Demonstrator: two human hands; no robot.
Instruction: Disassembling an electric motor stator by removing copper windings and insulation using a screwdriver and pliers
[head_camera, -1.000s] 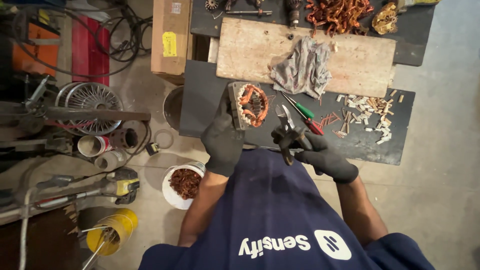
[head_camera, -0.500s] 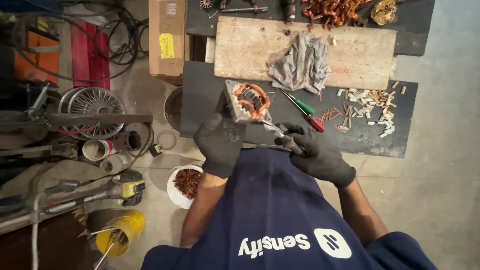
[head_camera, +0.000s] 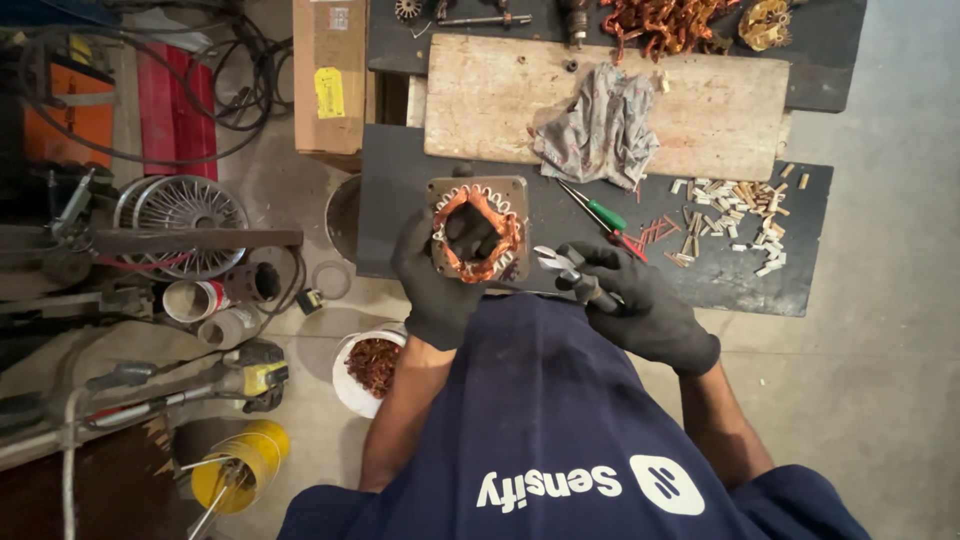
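- The left hand (head_camera: 437, 275) in a black glove is wrapped around a square metal motor part (head_camera: 478, 228) with orange copper wire wound inside it. The fingers curl over its near edge and one pokes into the hole in the middle.
- The right hand (head_camera: 635, 305), also in a black glove, is closed around the handles of small metal pliers (head_camera: 560, 264). The pliers' tips point at the motor part, just beside the left fingers.
- The motor part looks heavy and hard, so the outer metal frame seems the best place to hold. The copper wire looks thin and bendy, and its cut ends may be sharp.
- Past the fingertips lies a dark mat (head_camera: 600, 230) with a green screwdriver (head_camera: 598, 210) just beyond the right fingers, a rag (head_camera: 598, 130) on a wooden board (head_camera: 700, 110) farther out, and little scraps (head_camera: 735, 215) off to the right.
- Under the left wrist sits a white bowl of copper bits (head_camera: 370, 365). There is open floor to the right of the right hand.
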